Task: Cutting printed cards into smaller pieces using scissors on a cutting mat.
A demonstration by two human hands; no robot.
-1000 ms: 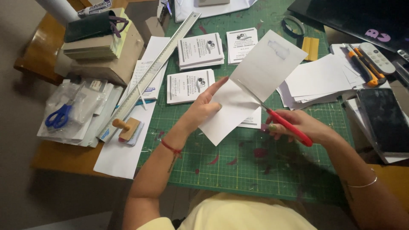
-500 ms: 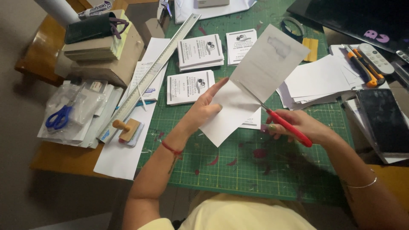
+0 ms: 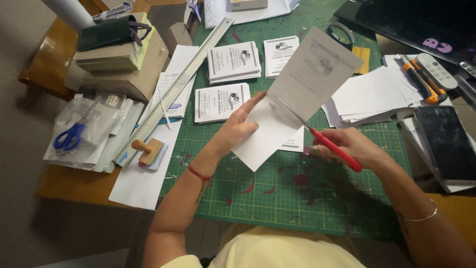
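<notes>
Closest to me, my right hand (image 3: 354, 146) is wrapped around the red handles of the scissors (image 3: 331, 146), whose blades bite into the white sheet of paper (image 3: 297, 99) held up over the green cutting mat (image 3: 297, 198). My left hand (image 3: 237, 126) pinches the sheet's left edge, thumb in front, fingers extended along it. Just beyond lie three stacks of printed cards (image 3: 234, 60) on the mat, and a long metal ruler (image 3: 173, 92) slants to their left. Further left I see blue scissors (image 3: 69, 137) in a plastic bag, well apart.
</notes>
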